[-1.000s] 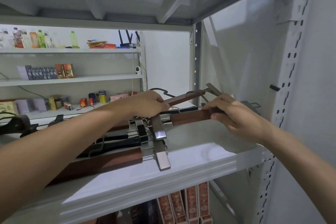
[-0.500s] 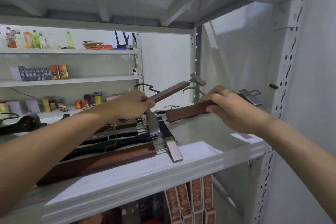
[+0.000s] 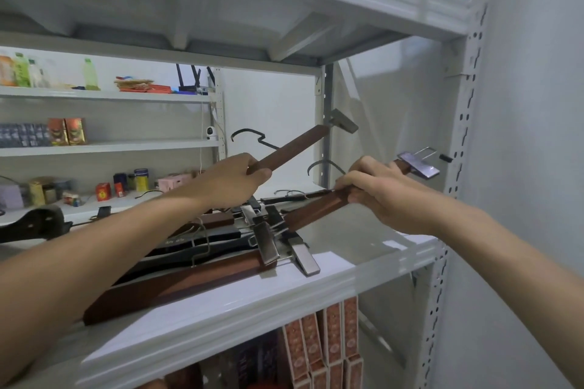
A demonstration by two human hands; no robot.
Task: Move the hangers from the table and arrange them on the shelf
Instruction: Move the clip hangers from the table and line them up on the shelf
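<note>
While working outward from the near edge, met first the white metal shelf [image 3: 221, 319], with a tangled pile of flat hangers [image 3: 202, 249] lying on it. Counted one long brown wooden bar hanger [image 3: 177, 284] at the front, at least one more brown piece behind, and several black ones between. Could not fix the full number in that tangle. Made out roughly three steel clips [image 3: 303, 257] at the pile's right end.

Further in, found the left hand [image 3: 230, 181], fingers wrapped tight round the brown wooden clip hanger [image 3: 290, 147]. Held it tilted up and away above the pile, grey clip at the high far end, black hook trailing leftward. Beside it, found the right hand [image 3: 376, 193], fingers and thumb pinched round the second brown wooden clip hanger [image 3: 316, 208], low end down at the pile, touching or just short, could not tell. Counted two in hand.

Judged both light, rigid and smooth: lacquered wood, apt to slide in a slack grip, hardly fragile. Judged the bar near its middle the best place to grip, away from the sprung clips, liable to nip, and away from the hooks, liable to snag on neighbours.

Beyond, saw far white shelves [image 3: 110, 96] carrying bottles and small boxes.
</note>
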